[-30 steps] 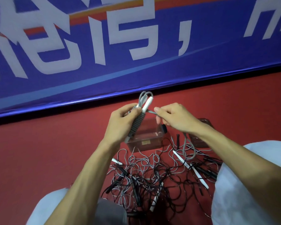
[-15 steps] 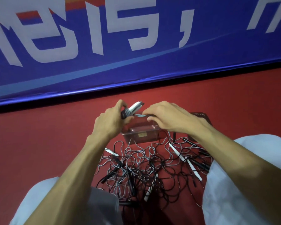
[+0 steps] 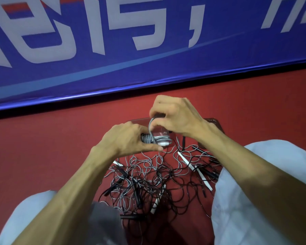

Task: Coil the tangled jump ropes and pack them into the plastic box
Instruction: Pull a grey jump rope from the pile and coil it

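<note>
My left hand grips a coiled grey jump rope with its handles lying sideways, just over the near side of the clear plastic box. My right hand pinches a grey loop of that rope from above, over the box. Most of the box is hidden behind both hands. On the red floor below lies a tangled pile of black and grey jump ropes with black and white handles.
A blue banner with white characters runs along the far side of the red floor. A dark lid-like piece sits right of the box. My knees in pale trousers flank the rope pile.
Both hands have dropped from chest height down to the box, and the rope bundle has turned from upright to lying sideways. My right hand now sits above the coil.
</note>
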Demonstrator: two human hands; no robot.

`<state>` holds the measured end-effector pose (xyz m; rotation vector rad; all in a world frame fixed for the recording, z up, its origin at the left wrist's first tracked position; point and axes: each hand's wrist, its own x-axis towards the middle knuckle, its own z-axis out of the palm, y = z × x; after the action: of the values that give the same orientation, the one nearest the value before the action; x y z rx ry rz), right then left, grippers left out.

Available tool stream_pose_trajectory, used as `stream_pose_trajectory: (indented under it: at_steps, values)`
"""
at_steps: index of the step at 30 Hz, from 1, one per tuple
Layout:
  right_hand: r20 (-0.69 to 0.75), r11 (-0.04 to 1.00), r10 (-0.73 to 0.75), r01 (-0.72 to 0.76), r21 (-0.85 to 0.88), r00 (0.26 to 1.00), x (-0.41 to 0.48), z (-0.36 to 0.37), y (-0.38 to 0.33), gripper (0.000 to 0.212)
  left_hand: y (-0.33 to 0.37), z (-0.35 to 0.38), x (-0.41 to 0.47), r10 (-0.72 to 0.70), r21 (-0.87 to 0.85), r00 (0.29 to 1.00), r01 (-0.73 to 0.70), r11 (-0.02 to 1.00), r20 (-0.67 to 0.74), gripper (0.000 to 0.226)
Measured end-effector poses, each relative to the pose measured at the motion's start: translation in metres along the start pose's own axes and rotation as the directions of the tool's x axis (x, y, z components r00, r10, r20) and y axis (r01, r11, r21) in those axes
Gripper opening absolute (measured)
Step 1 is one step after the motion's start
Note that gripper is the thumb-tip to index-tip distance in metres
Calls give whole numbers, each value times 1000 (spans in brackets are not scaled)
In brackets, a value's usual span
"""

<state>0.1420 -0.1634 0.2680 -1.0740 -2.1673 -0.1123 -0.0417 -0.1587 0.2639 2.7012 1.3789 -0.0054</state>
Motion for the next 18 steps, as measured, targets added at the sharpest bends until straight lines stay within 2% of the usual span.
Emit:
stream_pose_trajectory:
  at_steps: [4, 7, 10, 12, 15, 16, 18]
  values:
    - [-15, 971, 235, -234, 56, 972, -5, 1, 16, 19, -4, -1, 0, 4, -38, 995, -8, 999, -98, 51]
    - [6, 955, 279, -279, 99, 960, -7, 5, 22, 9, -8, -4, -1, 3, -244, 987, -43, 969, -160, 42]
    - [58, 950, 295, -299, 88, 954, -9, 8, 26, 13, -10, -5, -4, -25, -567, 983, -85, 819, -183, 31]
    - [87, 952, 292, -298, 75, 953, -11, 10, 25, 15, -12, -7, -6, -75, -714, 978, -90, 694, -196, 24]
    - [163, 903, 372, -397, 164, 914, -10, 9, 18, 19, -12, -8, -5, -139, -823, 969, -92, 560, -203, 53]
    - [194, 887, 398, -430, 170, 897, -8, 8, 16, 24, -10, -9, -4, -147, -850, 967, -103, 517, -207, 56]
    - [247, 872, 419, -463, 158, 874, -5, 6, 13, 39, -6, -11, -4, -178, -904, 963, -116, 411, -204, 49]
